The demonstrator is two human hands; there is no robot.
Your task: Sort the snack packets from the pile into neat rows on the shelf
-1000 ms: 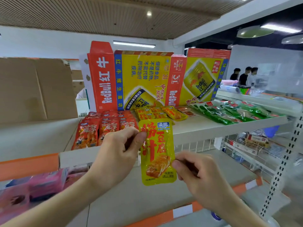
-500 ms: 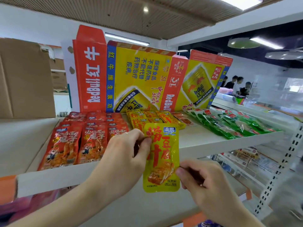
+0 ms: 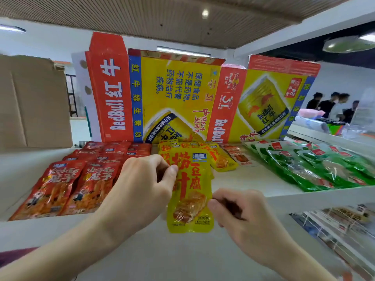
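Shelf (image 3: 253,179) front: packet (image 3: 190,191) between pinching fingertips (image 3: 172,172)

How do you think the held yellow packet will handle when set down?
Probably light and floppy: the yellow packet hangs flat, pinched by the left hand and right hand. Its glossy film looks slippery, so it may slide.
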